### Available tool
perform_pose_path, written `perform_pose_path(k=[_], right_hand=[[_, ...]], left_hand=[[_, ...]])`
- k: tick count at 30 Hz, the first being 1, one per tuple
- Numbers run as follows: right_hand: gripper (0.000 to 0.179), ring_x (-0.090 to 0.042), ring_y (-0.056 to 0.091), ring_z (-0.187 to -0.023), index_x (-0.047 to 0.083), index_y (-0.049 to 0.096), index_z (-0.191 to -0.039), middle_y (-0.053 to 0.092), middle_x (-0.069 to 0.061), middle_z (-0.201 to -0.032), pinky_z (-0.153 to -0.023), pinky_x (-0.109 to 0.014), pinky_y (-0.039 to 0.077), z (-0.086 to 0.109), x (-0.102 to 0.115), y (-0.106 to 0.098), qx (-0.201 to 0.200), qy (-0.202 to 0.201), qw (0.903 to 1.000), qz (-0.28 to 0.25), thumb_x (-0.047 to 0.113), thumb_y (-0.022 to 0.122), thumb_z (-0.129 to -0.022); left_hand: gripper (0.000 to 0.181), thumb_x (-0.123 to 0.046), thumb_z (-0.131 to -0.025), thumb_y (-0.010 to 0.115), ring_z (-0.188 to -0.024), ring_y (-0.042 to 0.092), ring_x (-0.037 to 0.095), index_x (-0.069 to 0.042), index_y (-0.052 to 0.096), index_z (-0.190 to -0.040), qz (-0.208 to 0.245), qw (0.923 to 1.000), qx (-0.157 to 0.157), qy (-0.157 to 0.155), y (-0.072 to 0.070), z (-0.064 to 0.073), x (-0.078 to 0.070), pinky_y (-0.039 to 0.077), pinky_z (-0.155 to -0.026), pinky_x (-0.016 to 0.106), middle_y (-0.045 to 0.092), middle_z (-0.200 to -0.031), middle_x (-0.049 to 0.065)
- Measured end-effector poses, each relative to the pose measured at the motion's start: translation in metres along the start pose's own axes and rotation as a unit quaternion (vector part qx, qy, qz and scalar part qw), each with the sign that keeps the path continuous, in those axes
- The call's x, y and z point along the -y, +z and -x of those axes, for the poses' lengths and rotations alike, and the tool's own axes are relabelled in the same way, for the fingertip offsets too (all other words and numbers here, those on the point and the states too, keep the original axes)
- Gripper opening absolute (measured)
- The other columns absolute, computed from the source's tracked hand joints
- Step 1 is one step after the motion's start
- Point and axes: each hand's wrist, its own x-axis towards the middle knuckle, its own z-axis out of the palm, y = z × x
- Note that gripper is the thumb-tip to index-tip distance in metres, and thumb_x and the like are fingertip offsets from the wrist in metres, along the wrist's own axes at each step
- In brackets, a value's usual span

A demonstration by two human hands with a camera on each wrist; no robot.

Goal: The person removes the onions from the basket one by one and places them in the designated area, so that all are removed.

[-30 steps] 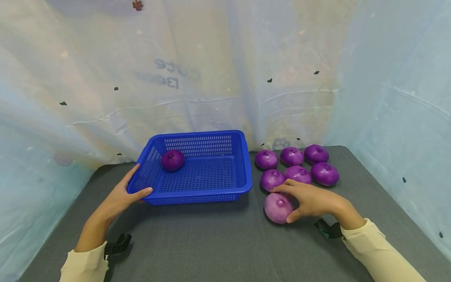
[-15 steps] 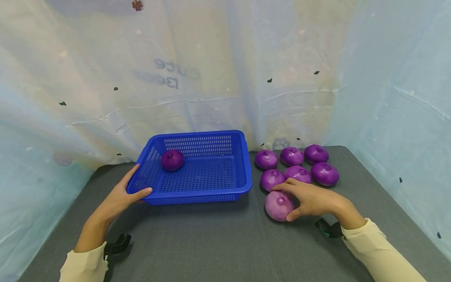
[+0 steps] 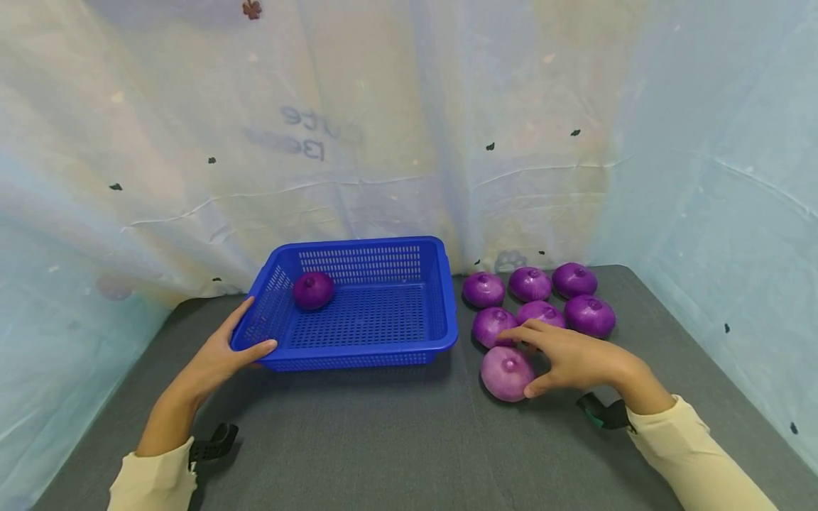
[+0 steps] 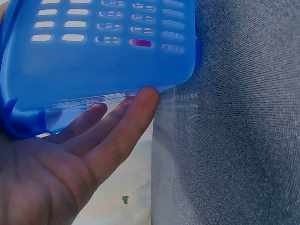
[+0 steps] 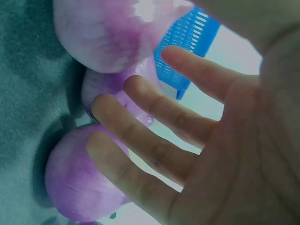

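My left hand (image 3: 220, 355) rests spread at the near left corner of a blue plastic basket (image 3: 358, 348). Its thumb lies at the front rim, and in the left wrist view its fingers (image 4: 124, 126) stretch fairly straight along the basket wall. A pale purple onion (image 3: 507, 374) sits on the table at the front of a group. My right hand (image 3: 571, 358) is loosely spread beside it, thumb tip close to its right side. In the right wrist view the fingers (image 5: 140, 133) extend apart, with nothing in the palm. One dark purple onion (image 3: 313, 291) lies inside the basket.
Behind the pale onion, several darker onions stand in rows, including a back right onion (image 3: 574, 280) and a right-hand onion (image 3: 589, 316). A pale printed curtain (image 3: 383, 142) hangs behind the dark grey table (image 3: 358, 440).
My right hand has loosened from the pale onion, its fingers lifting and drawing slightly right. The onion shifted slightly back toward the others earlier. My left hand and the basket stay put.
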Motion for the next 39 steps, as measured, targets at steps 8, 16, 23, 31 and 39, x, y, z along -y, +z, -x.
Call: perform_pose_path(k=[8, 16, 23, 31, 39], right_hand=[[0.082, -0.026, 0.060, -0.119, 0.020, 0.046, -0.148, 0.056, -0.001, -0.133, -0.097, -0.044, 0.052, 0.003, -0.002, -0.006, -0.030, 0.001, 0.9994, -0.018, 0.046, 0.082, -0.078], [0.081, -0.016, 0.057, -0.114, 0.018, 0.046, -0.147, 0.055, 0.000, -0.134, -0.097, -0.043, 0.051, 0.003, -0.003, -0.010, -0.054, -0.024, 0.9982, -0.008, 0.045, 0.081, -0.079], [0.080, -0.020, 0.056, -0.122, 0.018, 0.044, -0.149, 0.053, -0.002, -0.142, -0.100, -0.047, 0.050, 0.000, 0.000, -0.014, -0.064, -0.038, 0.9973, -0.003, 0.047, 0.078, -0.082], [0.077, -0.022, 0.054, -0.132, 0.021, 0.046, -0.147, 0.052, -0.001, -0.147, -0.107, -0.051, 0.045, -0.012, 0.011, -0.016, -0.077, -0.034, 0.9964, -0.012, 0.047, 0.079, -0.081], [0.080, -0.023, 0.042, -0.144, 0.024, 0.039, -0.152, 0.043, 0.003, -0.156, -0.114, -0.052, 0.040, -0.035, 0.027, -0.026, -0.053, -0.038, 0.9972, -0.038, 0.042, 0.077, -0.085]], left_hand=[[0.098, -0.042, -0.096, 0.062, -0.142, 0.022, 0.059, -0.036, -0.013, -0.158, -0.011, 0.9999, -0.006, -0.003, 0.000, -0.002, 0.002, 0.032, -0.108, 0.073, -0.001, -0.164, 0.031], [0.097, -0.041, -0.097, 0.062, -0.141, 0.028, 0.056, -0.035, -0.012, -0.158, -0.001, 1.0000, -0.001, 0.004, 0.000, -0.001, 0.003, 0.040, -0.106, 0.067, 0.003, -0.163, 0.031], [0.095, -0.040, -0.097, 0.061, -0.140, 0.032, 0.053, -0.035, -0.011, -0.159, 0.003, 1.0000, -0.001, 0.008, 0.000, -0.001, 0.003, 0.046, -0.103, 0.060, 0.005, -0.163, 0.031], [0.095, -0.038, -0.097, 0.062, -0.137, 0.037, 0.051, -0.034, -0.011, -0.159, 0.009, 0.9999, 0.000, 0.010, 0.000, -0.002, 0.006, 0.053, -0.096, 0.050, 0.007, -0.162, 0.032], [0.096, -0.039, -0.097, 0.062, -0.138, 0.036, 0.051, -0.033, -0.011, -0.159, 0.017, 0.9998, 0.004, 0.012, -0.001, -0.003, 0.006, 0.053, -0.095, 0.045, 0.008, -0.162, 0.032]])
